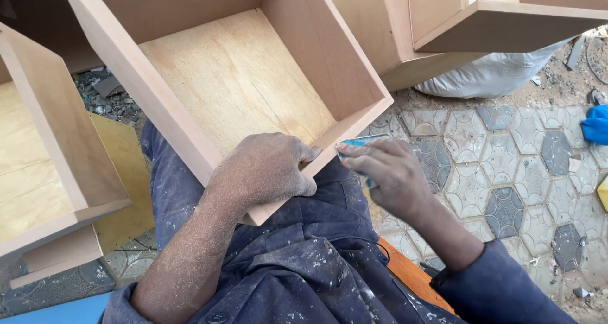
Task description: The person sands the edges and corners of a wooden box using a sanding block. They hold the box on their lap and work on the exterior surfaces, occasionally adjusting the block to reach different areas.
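Head view: open pale-brown wooden drawer box with plywood bottom (pixel 234 77) propped on lap, near corner toward body. Left hand (pixel 266 172) curled shut over near front edge. Right hand (pixel 389 175) pinching folded blue sandpaper sheet (pixel 356 144) against same edge. 2 similar wooden boxes (pixel 44 153) flanking on patterned tiled floor (pixel 506 165).

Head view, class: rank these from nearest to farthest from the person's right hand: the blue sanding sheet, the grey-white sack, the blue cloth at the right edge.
From the right hand:
1. Blue sanding sheet: held in the fingers, against the open wooden box's corner.
2. Grey-white sack: up and right, under the stacked boxes.
3. Blue cloth: far right edge, on the patterned paving.
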